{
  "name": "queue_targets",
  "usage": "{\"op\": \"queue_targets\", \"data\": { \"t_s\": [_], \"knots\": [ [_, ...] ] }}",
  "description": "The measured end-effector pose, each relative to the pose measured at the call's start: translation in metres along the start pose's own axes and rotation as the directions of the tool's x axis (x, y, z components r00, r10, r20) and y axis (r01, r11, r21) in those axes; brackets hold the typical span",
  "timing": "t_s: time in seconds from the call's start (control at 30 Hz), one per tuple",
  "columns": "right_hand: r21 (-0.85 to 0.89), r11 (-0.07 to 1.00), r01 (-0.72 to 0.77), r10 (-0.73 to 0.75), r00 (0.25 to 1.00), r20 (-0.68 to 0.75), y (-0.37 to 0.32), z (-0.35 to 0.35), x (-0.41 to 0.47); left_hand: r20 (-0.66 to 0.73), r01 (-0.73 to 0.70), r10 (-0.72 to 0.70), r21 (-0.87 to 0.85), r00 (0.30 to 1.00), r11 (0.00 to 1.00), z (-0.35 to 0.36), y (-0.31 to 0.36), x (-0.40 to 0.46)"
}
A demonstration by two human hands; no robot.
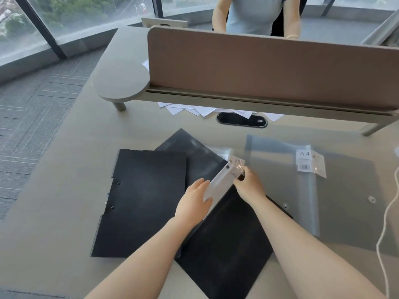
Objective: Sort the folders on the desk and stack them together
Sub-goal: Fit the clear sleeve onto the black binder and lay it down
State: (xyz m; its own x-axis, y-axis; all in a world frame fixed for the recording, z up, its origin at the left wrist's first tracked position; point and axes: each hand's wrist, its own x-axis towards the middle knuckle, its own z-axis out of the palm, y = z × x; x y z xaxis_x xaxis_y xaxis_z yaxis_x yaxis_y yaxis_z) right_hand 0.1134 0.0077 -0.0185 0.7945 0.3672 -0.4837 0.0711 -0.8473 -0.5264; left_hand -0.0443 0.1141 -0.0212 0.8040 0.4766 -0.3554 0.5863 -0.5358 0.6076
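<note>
Three black folders lie overlapping on the desk: one flat at the left (140,201), one angled behind it (194,154), and one turned like a diamond near me (226,240). A clear folder with a white spine label (222,180) rests on the diamond one. My left hand (194,203) presses on the label's lower end, while my right hand (248,184) pinches its upper end. To the right lies a translucent grey folder (336,197) with an "A4" sticker (304,159).
A brown partition screen (269,70) crosses the desk behind the folders, with loose white papers (194,110) and a cable slot (241,120) below it. Another person stands beyond it. A white cord (386,223) hangs at the right edge. A round shelf (121,83) juts out left.
</note>
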Motion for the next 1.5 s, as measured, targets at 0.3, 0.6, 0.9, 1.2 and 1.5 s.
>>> {"op": "queue_targets", "data": {
  "t_s": [0.3,0.6,0.9,1.2,1.5],
  "knots": [
    [0.048,0.999,0.004,-0.003,1.000,-0.010,0.002,0.001,0.013,-0.012,0.058,-0.058,0.009,0.998,0.998,0.020,0.014,0.007],
    [0.161,0.987,-0.004,-0.005,0.999,0.051,-0.016,-0.032,-0.006,-0.106,0.061,-0.065,-0.034,0.992,0.998,0.012,0.035,0.008],
    [0.180,0.976,0.125,-0.114,0.991,-0.067,-0.028,-0.081,-0.033,-0.135,0.039,-0.050,-0.083,0.990,0.996,-0.010,0.067,0.000],
    [0.326,0.895,0.305,-0.238,0.944,-0.230,-0.049,-0.132,-0.060,-0.139,-0.088,0.050,-0.281,0.989,0.956,-0.033,0.114,-0.021],
    [0.518,0.674,0.527,-0.379,0.848,-0.370,-0.093,-0.171,-0.098,-0.305,-0.291,0.176,-0.386,0.936,0.876,-0.078,0.160,-0.042]
  ]
}}
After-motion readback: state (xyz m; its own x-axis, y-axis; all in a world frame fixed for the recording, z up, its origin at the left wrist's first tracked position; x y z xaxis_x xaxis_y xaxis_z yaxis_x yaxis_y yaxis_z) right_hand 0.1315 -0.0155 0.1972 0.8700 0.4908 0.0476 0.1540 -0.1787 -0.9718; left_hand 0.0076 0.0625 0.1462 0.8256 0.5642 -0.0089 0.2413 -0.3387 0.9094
